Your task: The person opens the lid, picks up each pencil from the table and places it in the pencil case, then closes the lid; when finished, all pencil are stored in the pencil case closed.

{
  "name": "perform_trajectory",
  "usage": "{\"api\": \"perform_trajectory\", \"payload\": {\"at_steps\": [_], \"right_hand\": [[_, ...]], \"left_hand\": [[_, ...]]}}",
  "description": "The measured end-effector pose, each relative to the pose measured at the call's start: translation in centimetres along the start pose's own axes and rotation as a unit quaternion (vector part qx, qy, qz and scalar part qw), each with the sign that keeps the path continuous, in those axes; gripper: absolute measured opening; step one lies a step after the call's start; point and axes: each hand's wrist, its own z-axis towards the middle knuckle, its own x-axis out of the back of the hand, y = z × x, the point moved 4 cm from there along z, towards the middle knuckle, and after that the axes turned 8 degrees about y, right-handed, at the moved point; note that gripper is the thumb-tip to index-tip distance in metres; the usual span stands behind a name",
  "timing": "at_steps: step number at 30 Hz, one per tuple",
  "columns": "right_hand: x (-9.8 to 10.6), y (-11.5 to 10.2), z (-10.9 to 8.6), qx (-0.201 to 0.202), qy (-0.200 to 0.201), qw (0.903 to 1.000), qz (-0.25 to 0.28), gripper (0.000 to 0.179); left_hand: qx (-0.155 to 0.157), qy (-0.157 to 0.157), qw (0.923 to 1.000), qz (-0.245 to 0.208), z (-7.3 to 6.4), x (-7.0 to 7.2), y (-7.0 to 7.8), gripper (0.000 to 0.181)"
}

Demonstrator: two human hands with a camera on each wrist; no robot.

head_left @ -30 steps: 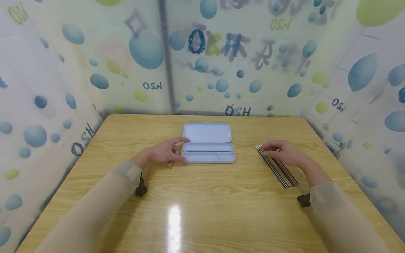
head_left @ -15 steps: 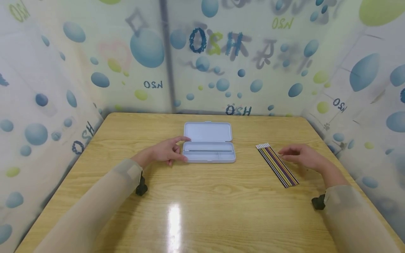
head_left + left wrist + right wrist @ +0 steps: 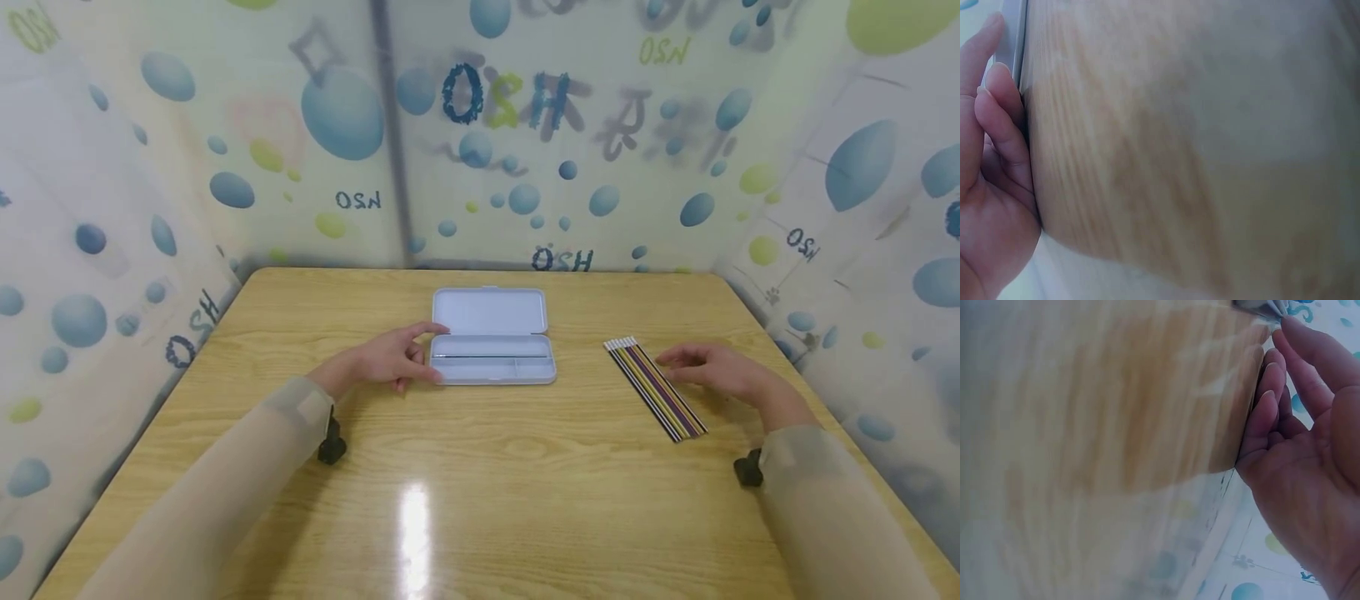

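Observation:
A pale blue pencil case point(image 3: 491, 312) lies unfolded on the table, its lid laid back. Inside its near half, one thin dark pencil point(image 3: 491, 357) stretches lengthwise. My left hand point(image 3: 390, 360) holds the case's left end between thumb and index finger; its other fingers are curled in, as the left wrist view point(image 3: 997, 162) shows. To the right, several striped pencils point(image 3: 656, 390) with white ends lie side by side, slanting toward me. My right hand point(image 3: 720, 371) hovers at their right side, fingers loosely bent and gripping nothing; contact with the pencils cannot be told.
The wooden table point(image 3: 495, 483) has printed fabric walls point(image 3: 480, 167) behind it and on both sides. Bare wood separates the case from the pencils. Dark wrist cameras sit at both sleeves point(image 3: 817, 483).
My right hand has moved off the top of the pencils to their right side, uncovering them. My left hand stays on the case.

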Motion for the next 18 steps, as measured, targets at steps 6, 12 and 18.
{"api": "perform_trajectory", "payload": {"at_steps": [6,12,18], "right_hand": [[0.07,-0.05,0.30,-0.004,0.001,1.0000,-0.007,0.045],[0.08,-0.13,0.38,-0.015,0.001,0.9999,-0.001,0.046],[0.03,0.15,0.54,-0.023,0.006,0.9997,-0.002,0.043]], "left_hand": [[-0.005,-0.003,1.0000,0.001,0.11,0.08,-0.08,0.088],[-0.004,-0.002,1.0000,0.005,0.09,0.11,-0.10,0.088],[-0.005,-0.003,1.0000,0.004,-0.01,0.08,0.08,0.089]]}}
